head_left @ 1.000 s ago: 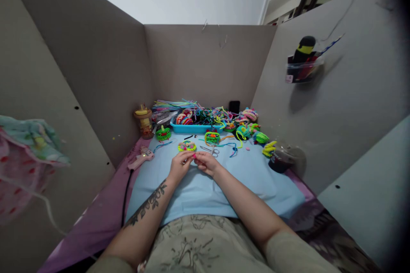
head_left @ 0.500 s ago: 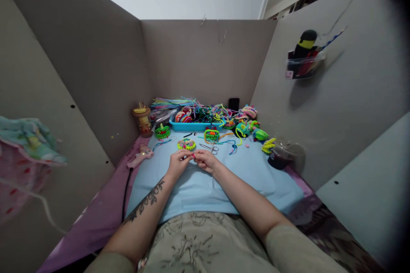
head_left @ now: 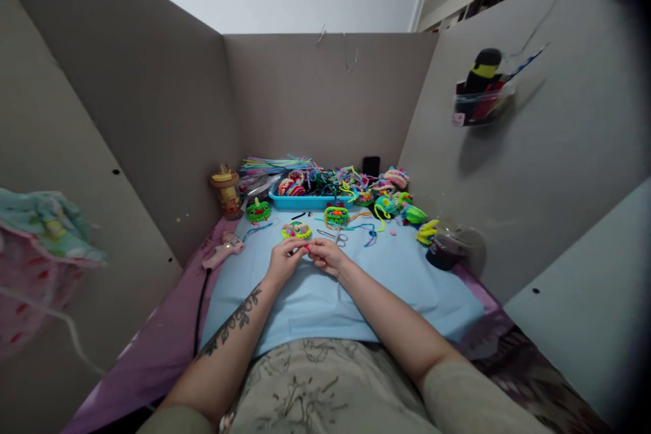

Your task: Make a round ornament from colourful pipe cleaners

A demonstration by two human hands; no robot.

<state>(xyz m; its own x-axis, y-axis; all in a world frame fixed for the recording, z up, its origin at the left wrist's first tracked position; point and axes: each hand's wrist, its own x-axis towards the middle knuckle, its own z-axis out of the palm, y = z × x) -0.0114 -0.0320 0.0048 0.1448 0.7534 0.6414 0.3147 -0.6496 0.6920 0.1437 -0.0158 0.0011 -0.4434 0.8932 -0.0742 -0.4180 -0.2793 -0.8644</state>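
My left hand (head_left: pixel 285 260) and my right hand (head_left: pixel 325 256) meet over the blue cloth (head_left: pixel 325 305). Between their pinched fingertips is a small pink piece (head_left: pixel 306 249), too small to name; both hands grip it. Just beyond the fingers lies a yellow-rimmed fuzzy piece (head_left: pixel 296 230) with colourful bits on it. Scissors (head_left: pixel 333 237) rest on the cloth behind my right hand. A green and orange fuzzy figure (head_left: pixel 336 216) sits farther back, and a green fuzzy figure (head_left: pixel 258 211) stands to the left.
A blue tray (head_left: pixel 310 202) of colourful fuzzy stems stands at the back. On the left are a pink glue gun (head_left: pixel 224 251) and a lidded cup (head_left: pixel 226 193). A dark container (head_left: pixel 442 254) stands at the right edge, near several green fuzzy pieces (head_left: pixel 414 215). Grey panels surround the table.
Both hands keep their pinch on the small pink piece in nearly the same place. The view has shifted very slightly; nothing else has visibly moved.
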